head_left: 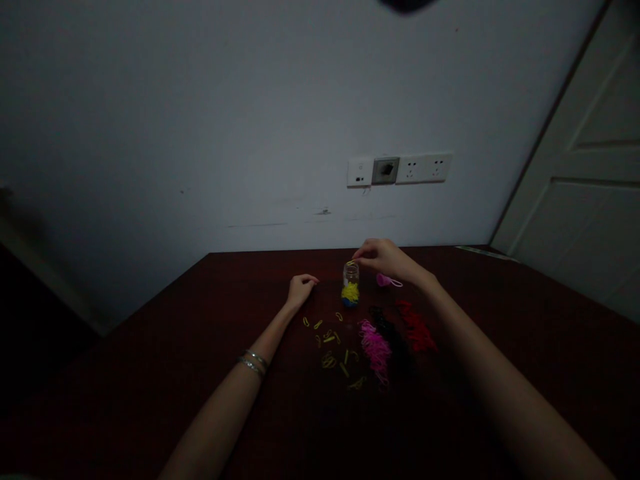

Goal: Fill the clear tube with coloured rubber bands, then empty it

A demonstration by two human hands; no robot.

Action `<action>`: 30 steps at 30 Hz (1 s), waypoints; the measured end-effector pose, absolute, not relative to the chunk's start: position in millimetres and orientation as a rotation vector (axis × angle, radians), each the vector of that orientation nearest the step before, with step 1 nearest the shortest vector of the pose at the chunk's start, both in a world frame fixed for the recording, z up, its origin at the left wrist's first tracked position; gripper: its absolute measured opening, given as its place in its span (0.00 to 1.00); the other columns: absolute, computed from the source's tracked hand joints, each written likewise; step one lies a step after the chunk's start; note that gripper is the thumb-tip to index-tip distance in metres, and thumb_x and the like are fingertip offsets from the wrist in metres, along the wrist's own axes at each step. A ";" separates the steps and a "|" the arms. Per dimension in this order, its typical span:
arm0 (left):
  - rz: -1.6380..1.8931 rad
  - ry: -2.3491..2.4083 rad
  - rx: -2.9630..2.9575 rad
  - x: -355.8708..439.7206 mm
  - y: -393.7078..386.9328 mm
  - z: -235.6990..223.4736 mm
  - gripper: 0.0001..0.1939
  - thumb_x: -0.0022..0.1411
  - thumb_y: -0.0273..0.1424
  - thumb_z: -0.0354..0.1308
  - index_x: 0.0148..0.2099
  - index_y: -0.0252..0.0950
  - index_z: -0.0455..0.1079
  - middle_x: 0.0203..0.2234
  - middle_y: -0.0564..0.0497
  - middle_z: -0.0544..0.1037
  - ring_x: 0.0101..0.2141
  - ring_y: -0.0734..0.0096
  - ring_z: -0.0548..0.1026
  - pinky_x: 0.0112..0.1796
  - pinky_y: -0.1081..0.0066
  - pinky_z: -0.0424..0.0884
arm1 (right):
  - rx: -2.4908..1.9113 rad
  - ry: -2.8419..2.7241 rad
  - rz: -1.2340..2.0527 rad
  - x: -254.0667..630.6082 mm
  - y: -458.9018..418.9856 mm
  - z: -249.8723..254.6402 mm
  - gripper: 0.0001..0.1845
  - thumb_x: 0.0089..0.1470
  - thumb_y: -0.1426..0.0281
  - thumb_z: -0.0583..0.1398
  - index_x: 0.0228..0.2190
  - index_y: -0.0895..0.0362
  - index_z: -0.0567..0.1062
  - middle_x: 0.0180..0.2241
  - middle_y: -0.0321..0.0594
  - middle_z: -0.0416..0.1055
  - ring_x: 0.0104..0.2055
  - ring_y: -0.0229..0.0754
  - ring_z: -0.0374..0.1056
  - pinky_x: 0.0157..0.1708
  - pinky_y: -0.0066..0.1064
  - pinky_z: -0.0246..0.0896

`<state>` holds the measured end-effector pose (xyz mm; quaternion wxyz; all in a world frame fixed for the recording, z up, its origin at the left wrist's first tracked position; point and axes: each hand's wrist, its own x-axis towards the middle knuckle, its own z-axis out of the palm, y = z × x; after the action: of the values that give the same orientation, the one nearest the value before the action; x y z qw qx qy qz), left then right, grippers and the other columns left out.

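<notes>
A small clear jar (pixel 351 275) stands upright on the table, with yellow rubber bands (pixel 350 292) inside above a blue layer at the bottom. My right hand (pixel 383 258) pinches a yellow rubber band (pixel 351 263) at the jar's mouth. To the left of the jar, my left hand (pixel 300 290) rests on the table with its fingers curled together and nothing visible in them. Loose yellow rubber bands (pixel 329 339) lie scattered in front of the jar. Beside them are piles of pink bands (pixel 376 350), black bands (pixel 393 333) and red bands (pixel 417 328).
A pink object with a loop (pixel 384 280), perhaps a lid, lies right of the jar under my right wrist. The dark red table (pixel 240 287) meets a pale wall (pixel 225 133) with sockets (pixel 424 169). At right stands a white door (pixel 590 193).
</notes>
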<state>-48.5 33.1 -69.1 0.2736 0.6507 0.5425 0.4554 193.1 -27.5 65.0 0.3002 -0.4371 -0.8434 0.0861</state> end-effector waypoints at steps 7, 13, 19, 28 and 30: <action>1.242 1.436 1.749 -49.7 32.7 -69.5 0.11 0.48 0.21 0.51 0.29 0.32 0.74 0.27 0.48 0.77 0.32 0.69 0.74 0.38 0.70 0.68 | -1.170 -2.282 0.192 193.2 -26.5 65.3 0.11 0.49 0.70 0.57 0.34 0.59 0.78 0.33 0.44 0.71 0.33 0.40 0.65 0.34 0.31 0.59; 1.255 1.448 1.726 -47.9 32.8 -66.6 0.11 0.49 0.21 0.51 0.31 0.31 0.74 0.29 0.47 0.78 0.34 0.69 0.74 0.39 0.71 0.68 | -1.121 -2.228 0.166 196.1 -29.2 69.0 0.10 0.49 0.70 0.58 0.33 0.58 0.78 0.32 0.43 0.71 0.33 0.39 0.65 0.35 0.31 0.59; 0.933 1.446 2.062 -56.3 17.3 -52.5 0.11 0.50 0.24 0.52 0.36 0.31 0.74 0.35 0.47 0.77 0.38 0.68 0.73 0.43 0.70 0.66 | -1.078 -2.208 0.134 201.3 -33.4 74.1 0.10 0.48 0.70 0.57 0.31 0.58 0.78 0.31 0.43 0.72 0.32 0.39 0.66 0.33 0.30 0.61; 0.421 0.937 2.864 -48.3 -47.9 -14.6 0.11 0.58 0.30 0.51 0.42 0.34 0.71 0.38 0.47 0.74 0.41 0.68 0.68 0.43 0.70 0.63 | -1.151 -2.175 0.145 217.6 -36.9 81.9 0.11 0.48 0.71 0.56 0.32 0.58 0.78 0.32 0.43 0.74 0.31 0.40 0.67 0.32 0.31 0.62; 0.319 0.862 2.950 -40.7 -56.3 -10.5 0.10 0.59 0.29 0.51 0.41 0.34 0.70 0.37 0.47 0.74 0.40 0.68 0.68 0.41 0.70 0.63 | -1.158 -2.172 0.153 220.2 -35.6 81.8 0.11 0.48 0.71 0.56 0.32 0.59 0.78 0.32 0.44 0.74 0.30 0.40 0.67 0.32 0.32 0.62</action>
<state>-40.7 -56.3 -10.5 0.0259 0.9544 0.2788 0.1031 220.2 -35.6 81.8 0.3312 -0.4431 -0.8310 0.0584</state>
